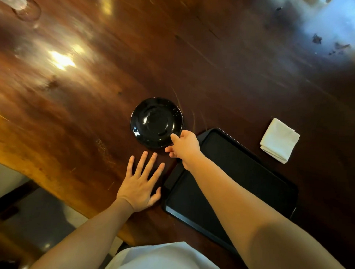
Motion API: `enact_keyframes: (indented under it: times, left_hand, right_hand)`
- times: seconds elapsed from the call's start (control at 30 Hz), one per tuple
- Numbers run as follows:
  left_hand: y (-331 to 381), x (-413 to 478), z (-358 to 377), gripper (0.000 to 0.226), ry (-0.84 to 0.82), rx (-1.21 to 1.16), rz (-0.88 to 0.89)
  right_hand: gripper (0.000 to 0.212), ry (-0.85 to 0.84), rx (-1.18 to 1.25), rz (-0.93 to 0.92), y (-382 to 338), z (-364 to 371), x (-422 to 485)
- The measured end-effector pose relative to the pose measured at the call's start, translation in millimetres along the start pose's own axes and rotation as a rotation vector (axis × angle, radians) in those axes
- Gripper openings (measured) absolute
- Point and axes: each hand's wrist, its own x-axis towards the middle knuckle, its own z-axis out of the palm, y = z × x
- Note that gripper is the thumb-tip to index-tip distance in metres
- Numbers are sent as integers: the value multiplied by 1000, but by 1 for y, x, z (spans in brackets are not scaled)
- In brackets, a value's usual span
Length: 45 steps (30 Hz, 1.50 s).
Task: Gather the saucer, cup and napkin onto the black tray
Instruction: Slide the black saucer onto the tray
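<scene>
A glossy black saucer (156, 122) lies on the dark wooden table, just beyond the far left corner of the black tray (251, 173). My right hand (184, 146) pinches the saucer's near right rim, thumb on top. My left hand (141, 183) rests flat on the table with fingers spread, left of the tray and below the saucer. A folded white napkin (279, 140) lies on the table to the right of the tray's far end. The tray holds nothing. No cup is in sight.
A clear glass (24, 6) stands at the far left corner of the table. The table's near edge (74, 193) runs diagonally at lower left, with floor below it. White cloth (164, 260) on my body fills the bottom centre.
</scene>
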Motion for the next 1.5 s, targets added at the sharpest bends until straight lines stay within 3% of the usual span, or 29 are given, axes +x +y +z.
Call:
enact_keyframes:
  times: [0.3, 0.57, 0.83, 0.97, 1.03, 1.5]
  left_hand:
    - [0, 0, -8, 80, -2, -3, 12]
    - [4, -6, -13, 73, -15, -26, -2]
    - [33, -38, -4, 72, -66, -20, -133]
    - [41, -50, 3, 74, -72, -17, -159]
    - [46, -54, 5, 75, -71, -5, -174]
    - [62, -73, 15, 73, -46, 5, -239]
  right_hand:
    - [14, 24, 106, -25, 32, -29, -38]
    - [17, 68, 406, -29, 80, -56, -77]
    - [11, 173, 728, 49, 126, -92, -82]
    - [52, 246, 792, 97, 141, -99, -77]
    - [62, 262, 804, 94, 146, -101, -75]
    - [64, 256, 814, 80, 158, -101, -63]
